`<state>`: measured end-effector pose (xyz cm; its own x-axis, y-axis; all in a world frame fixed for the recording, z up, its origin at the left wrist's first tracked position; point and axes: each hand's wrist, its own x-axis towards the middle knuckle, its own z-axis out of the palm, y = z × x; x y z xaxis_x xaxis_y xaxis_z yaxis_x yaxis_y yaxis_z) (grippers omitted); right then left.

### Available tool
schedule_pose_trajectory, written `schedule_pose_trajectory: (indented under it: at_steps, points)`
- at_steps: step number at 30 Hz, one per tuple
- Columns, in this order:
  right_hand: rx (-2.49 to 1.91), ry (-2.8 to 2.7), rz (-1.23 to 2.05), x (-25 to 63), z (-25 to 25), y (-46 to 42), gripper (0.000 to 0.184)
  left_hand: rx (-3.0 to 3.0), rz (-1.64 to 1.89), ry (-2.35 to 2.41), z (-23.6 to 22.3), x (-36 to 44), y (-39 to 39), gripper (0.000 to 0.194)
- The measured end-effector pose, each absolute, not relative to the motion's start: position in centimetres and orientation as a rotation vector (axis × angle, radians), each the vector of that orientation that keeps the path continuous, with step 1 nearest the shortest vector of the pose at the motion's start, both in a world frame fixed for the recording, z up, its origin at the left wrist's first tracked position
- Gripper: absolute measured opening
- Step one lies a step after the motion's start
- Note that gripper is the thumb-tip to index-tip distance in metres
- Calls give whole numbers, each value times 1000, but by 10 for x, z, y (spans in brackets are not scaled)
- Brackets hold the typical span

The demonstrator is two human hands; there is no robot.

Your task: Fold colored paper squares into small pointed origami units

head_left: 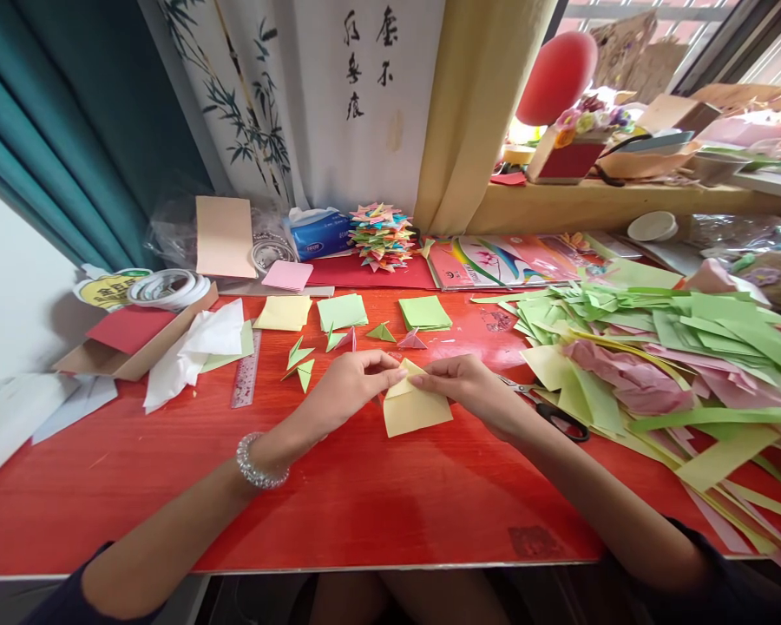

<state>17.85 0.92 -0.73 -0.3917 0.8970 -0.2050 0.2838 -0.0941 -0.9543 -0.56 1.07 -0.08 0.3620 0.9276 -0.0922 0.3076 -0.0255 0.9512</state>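
Between both hands is a pale yellow sheet of paper (419, 413), its far corners folded inward to a point. My left hand (357, 382) pinches the folded flap from the left, thumb against fingers. From the right, my right hand (459, 382) pinches the other side of the same paper. Just beyond them lie small folded paper pieces: a pink one (412, 339), a green one (381, 332), and several more green ones (298, 354) to the left. Behind these sit stacks of square paper in yellow (282, 312), mint (343, 311) and bright green (425, 313).
Paper strips and scraps (664, 347) heap up on the right, with scissors (560, 421) at their edge. A ruler (246, 369) and a cardboard tray (136, 343) lie left. At the back stand a tissue pack (318, 233) and a multicoloured folded-paper model (382, 237).
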Motion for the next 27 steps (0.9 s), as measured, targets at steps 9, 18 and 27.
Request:
schedule_pose_trajectory:
  at_steps: [9, 18, 27]
  points:
    - [-1301, -1800, 1393, 180, -5, 9, 37, 1657, 651, 1149, -5, -8, 14, 26]
    - [-1253, -1943, 1317, 176, 1, 4, 40, 1641, 764, 1144, 3, -6, 8, 19]
    - [-1128, -1444, 1485, 176, -2, 10, 37, 1266, 985, 1068, 1, -9, 15, 17]
